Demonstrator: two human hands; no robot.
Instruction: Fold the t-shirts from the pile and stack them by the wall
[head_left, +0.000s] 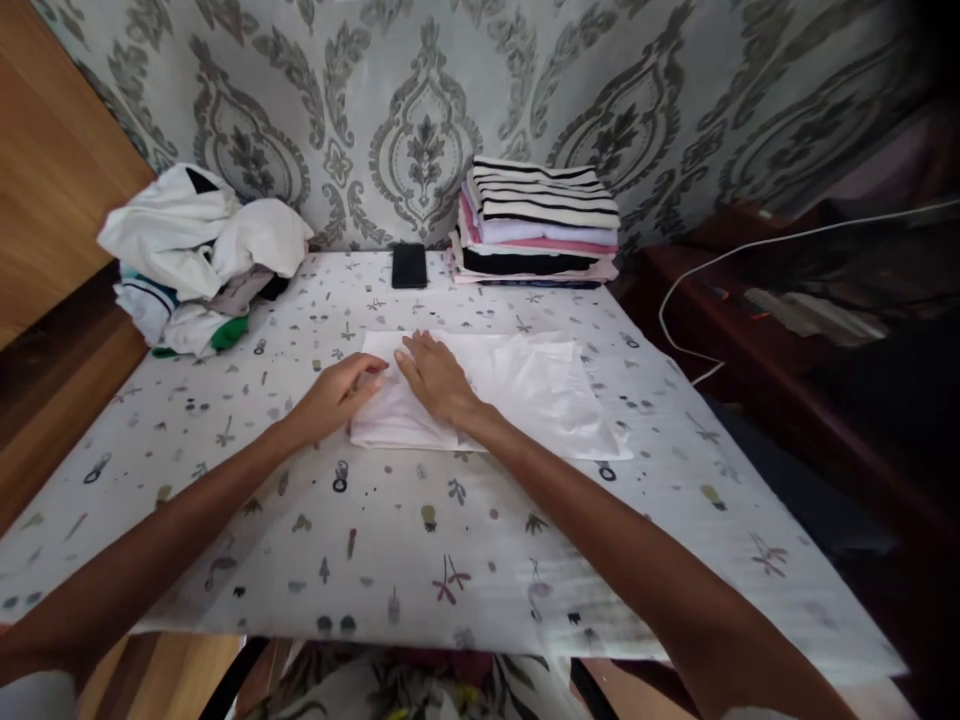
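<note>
A white garment (532, 390) lies flat on the patterned table cover, partly folded, with its left part layered and its right part spreading toward a corner. My right hand (436, 378) rests on the left part of the cloth, palm down with fingers spread, holding nothing. At the garment's left edge is my left hand (341, 393), its fingers slightly curved and apart, the fingertips at the cloth. Nothing shows in its grasp.
A loose heap of clothes (202, 240) sits at the back left. Folded clothes (540, 225) form a stack at the back right. Between them lies a black phone (409, 266). A white cable (675, 290) hangs beyond the right edge of the table cover (390, 540).
</note>
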